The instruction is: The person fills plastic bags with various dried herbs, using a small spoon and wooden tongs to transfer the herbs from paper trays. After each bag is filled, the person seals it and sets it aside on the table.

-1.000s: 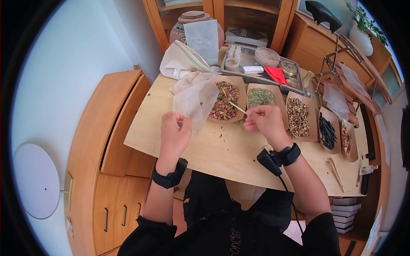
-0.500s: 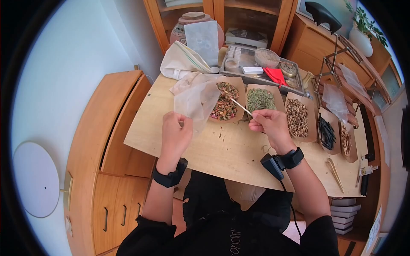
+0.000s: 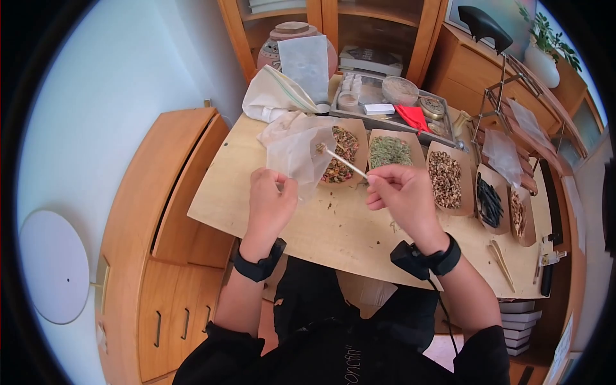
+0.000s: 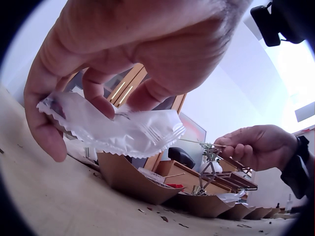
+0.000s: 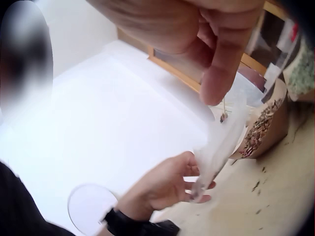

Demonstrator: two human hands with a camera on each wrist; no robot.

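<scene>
My left hand (image 3: 269, 202) holds the lower end of a translucent white bag (image 3: 296, 162). In the left wrist view, thumb and fingers curl round the bag's crimped, zigzag end. Between thumb and fingertips, my right hand (image 3: 405, 192) pinches a thin, pale, long-handled spoon (image 3: 348, 165). A small clump of dried herbs (image 3: 321, 148) sits at its far tip, at the bag's upper opening. Behind the bag, partly covered by it, stands a paper tray (image 3: 362, 136) of mixed dried petals and leaves. The right wrist view shows the spoon tip (image 5: 224, 117) against the bag.
More paper trays run rightward: green herbs (image 3: 390, 151), chopped brown pieces (image 3: 444, 179), dark sticks (image 3: 489, 204) and pale slices (image 3: 518, 215). Wooden tweezers (image 3: 502, 264) lie at front right. At the back are a grey tray (image 3: 443, 133) of jars and a cloth pouch (image 3: 273, 96).
The spoon's tip has come out of the petal mix and moved left to the bag's mouth, carrying herbs. My left hand and the bag have shifted slightly right.
</scene>
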